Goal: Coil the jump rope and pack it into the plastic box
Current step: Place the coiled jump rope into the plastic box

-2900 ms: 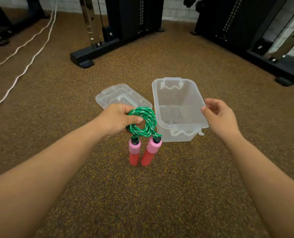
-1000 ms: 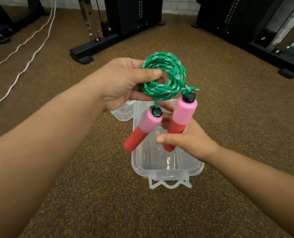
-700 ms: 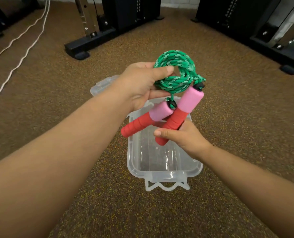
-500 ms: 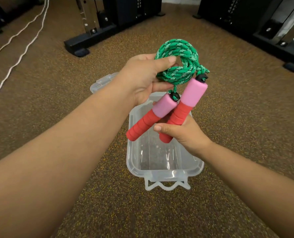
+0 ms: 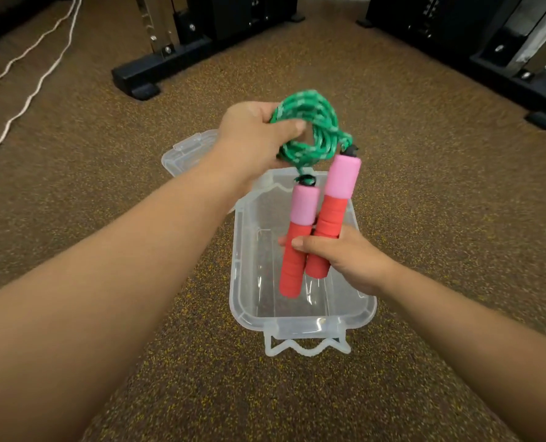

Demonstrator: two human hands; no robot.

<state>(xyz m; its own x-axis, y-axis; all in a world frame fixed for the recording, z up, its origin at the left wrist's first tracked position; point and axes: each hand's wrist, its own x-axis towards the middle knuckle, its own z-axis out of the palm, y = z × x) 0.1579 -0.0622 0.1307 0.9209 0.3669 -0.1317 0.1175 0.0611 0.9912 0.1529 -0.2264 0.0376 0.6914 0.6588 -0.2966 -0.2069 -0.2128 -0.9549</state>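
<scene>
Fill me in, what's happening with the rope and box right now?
A person holds a coiled green jump rope above an open clear plastic box on the gym floor. The left hand grips the coil; the right hand clasps both pink-and-red handles together. Nothing is in the box yet; its lid lies behind it.

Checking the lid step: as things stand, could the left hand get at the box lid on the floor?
Probably not yet. The left hand is clamped on the green rope coil, so it isn't free. The lid lies just beyond the box, partly hidden under that arm, nothing on its visible part.
</scene>
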